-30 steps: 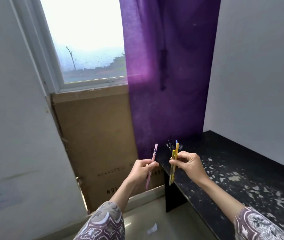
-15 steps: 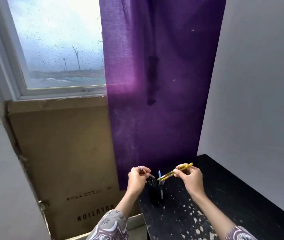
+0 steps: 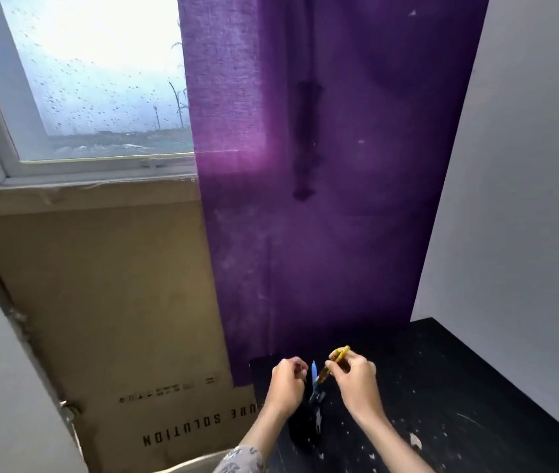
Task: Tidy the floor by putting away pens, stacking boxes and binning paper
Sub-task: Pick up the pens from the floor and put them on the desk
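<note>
holder [image 3: 305, 423] | hemmed: hands [image 3: 285, 387] | shelf [image 3: 459, 387] rightward open

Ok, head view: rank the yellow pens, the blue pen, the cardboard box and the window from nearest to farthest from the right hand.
1. Yellow pens: pinched in the right hand.
2. Blue pen: just left, upright in the holder.
3. Cardboard box: far left, against the wall.
4. Window: upper left, above the box.

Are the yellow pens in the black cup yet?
Not yet. The right hand pinches the yellow pens tilted above the black cup, tips pointing down at its mouth beside a blue pen standing inside.
</note>
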A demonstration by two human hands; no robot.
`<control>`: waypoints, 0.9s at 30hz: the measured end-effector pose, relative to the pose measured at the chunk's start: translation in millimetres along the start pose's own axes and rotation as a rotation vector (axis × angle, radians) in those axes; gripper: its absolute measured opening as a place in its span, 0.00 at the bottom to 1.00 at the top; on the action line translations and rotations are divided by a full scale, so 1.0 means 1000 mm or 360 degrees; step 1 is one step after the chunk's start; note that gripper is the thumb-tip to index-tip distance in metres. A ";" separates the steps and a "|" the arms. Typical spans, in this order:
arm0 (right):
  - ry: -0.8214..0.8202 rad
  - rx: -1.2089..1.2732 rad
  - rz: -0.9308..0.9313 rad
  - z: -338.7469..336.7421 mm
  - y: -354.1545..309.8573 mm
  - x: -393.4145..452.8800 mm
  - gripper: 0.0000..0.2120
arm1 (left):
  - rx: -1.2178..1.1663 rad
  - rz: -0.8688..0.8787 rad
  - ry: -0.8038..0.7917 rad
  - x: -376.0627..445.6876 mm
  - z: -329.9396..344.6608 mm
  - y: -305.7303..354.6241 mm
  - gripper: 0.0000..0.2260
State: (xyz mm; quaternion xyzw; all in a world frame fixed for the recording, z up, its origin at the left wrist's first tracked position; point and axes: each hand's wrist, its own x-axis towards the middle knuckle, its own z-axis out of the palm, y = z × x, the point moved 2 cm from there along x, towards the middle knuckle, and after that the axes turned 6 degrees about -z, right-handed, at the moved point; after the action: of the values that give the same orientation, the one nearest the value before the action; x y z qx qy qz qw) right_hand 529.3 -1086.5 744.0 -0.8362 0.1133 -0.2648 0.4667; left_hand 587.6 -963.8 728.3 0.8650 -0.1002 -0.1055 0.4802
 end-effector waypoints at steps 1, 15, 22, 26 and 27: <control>-0.0050 -0.0054 -0.0003 0.004 0.004 0.004 0.06 | 0.0053 0.0001 -0.0023 0.004 0.004 -0.002 0.14; -0.0536 -0.0231 -0.0195 0.032 0.026 0.026 0.04 | -0.0137 0.0055 0.0127 0.022 0.004 -0.014 0.11; -0.0468 -0.0176 -0.0197 0.041 0.031 0.037 0.22 | 0.0014 0.0055 0.0158 0.032 0.003 -0.014 0.14; -0.0376 -0.0310 -0.0288 0.048 0.027 0.051 0.21 | 0.0145 0.0003 0.0172 0.047 -0.004 -0.020 0.14; -0.0334 -0.0333 -0.0306 0.049 0.027 0.054 0.21 | 0.0164 -0.0019 0.0152 0.050 -0.004 -0.022 0.15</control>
State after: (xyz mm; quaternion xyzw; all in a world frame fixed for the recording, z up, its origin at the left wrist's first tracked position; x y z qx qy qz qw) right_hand 603.3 -1089.5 718.5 -0.9102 0.0103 -0.2063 0.3590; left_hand 638.5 -962.7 707.8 0.8933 -0.0774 -0.0617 0.4385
